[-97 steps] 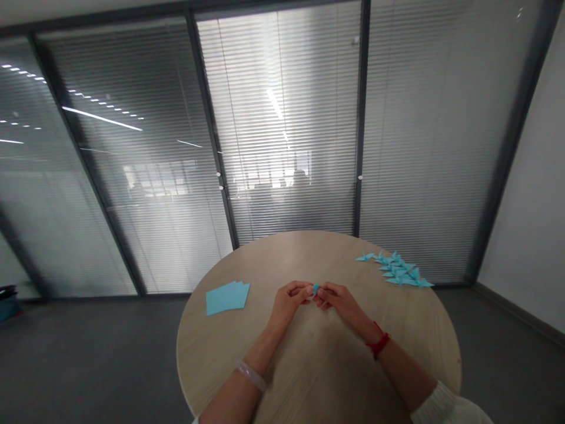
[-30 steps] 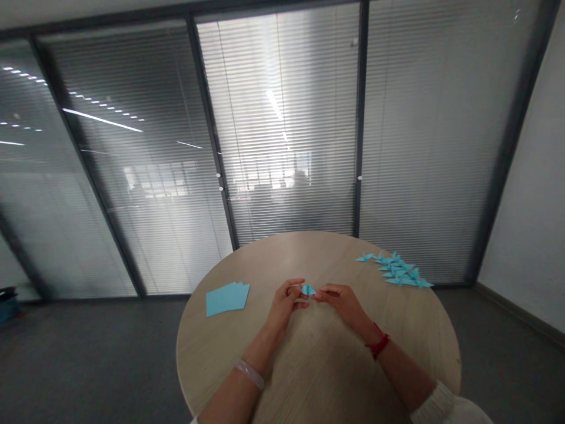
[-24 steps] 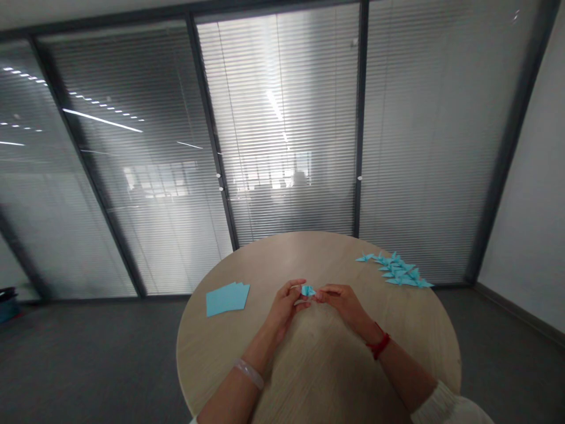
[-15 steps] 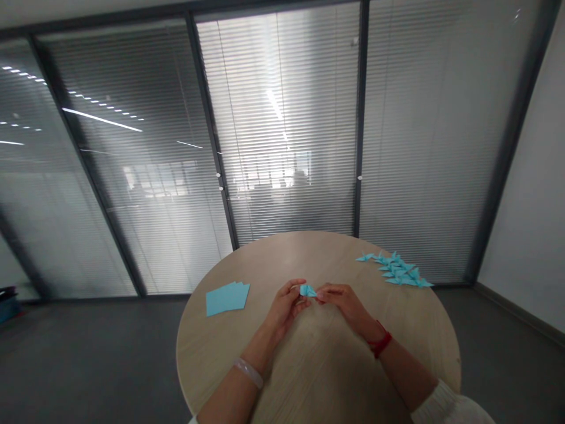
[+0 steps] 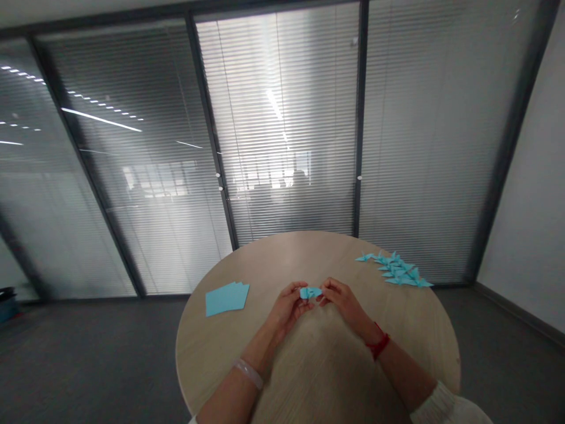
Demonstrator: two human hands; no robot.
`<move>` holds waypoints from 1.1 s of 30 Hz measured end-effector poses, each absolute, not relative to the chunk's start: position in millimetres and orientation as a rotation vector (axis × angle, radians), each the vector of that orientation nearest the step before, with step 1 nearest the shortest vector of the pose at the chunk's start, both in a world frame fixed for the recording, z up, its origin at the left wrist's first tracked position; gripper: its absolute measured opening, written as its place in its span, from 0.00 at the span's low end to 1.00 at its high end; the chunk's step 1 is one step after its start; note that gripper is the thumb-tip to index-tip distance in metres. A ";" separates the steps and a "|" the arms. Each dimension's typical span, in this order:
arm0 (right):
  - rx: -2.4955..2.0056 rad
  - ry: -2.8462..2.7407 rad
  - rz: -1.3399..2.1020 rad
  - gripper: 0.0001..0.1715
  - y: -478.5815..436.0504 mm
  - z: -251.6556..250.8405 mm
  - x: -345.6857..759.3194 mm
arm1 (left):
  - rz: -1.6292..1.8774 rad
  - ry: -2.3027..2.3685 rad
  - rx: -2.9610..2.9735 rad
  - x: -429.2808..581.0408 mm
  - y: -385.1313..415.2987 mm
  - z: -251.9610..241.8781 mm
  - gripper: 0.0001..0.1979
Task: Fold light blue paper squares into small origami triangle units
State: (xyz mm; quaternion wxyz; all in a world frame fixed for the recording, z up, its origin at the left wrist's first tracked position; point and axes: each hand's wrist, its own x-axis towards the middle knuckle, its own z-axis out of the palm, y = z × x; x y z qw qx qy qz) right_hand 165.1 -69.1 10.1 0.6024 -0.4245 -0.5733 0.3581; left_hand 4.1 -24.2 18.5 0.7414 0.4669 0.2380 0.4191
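A small piece of folded blue paper is held between my two hands above the middle of the round table. My left hand is closed on its left end, with the fingers curled under it. The fingertips of my right hand pinch its right end. At the left of the table lies a small stack of flat blue sheets. Several folded blue paper cranes sit in a cluster near the right back edge.
Behind the table stands a glass partition with blinds and dark frames. A white wall is at the right. A dark container rests on the floor at the far left.
My right hand has shifted slightly up and its fingers are more bent. The folded paper between the hands now looks longer and lies more level.
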 end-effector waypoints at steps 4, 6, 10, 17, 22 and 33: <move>-1.109 -1.431 0.690 0.07 -68.5 4.0 160.5 | 0.940 0.544 1.242 8.6 -25.3 13.6 0.17; -1.144 -1.487 0.640 0.07 -68.8 1.5 159.4 | 0.948 0.534 1.324 10.2 -25.7 12.2 0.19; -1.205 -1.552 0.638 0.08 -67.3 -0.7 161.5 | 0.961 0.526 1.423 11.5 -24.7 11.3 0.20; -1.099 -1.550 0.783 0.08 -59.5 -4.9 168.9 | 0.953 0.504 1.438 6.4 -18.8 14.8 0.19; -1.151 -1.537 0.755 0.09 -61.3 -2.4 168.9 | 0.900 0.601 1.694 0.4 -17.2 21.2 0.16; -1.225 -1.640 0.685 0.10 -64.3 0.4 171.3 | 0.923 0.704 1.914 1.5 -14.1 8.1 0.17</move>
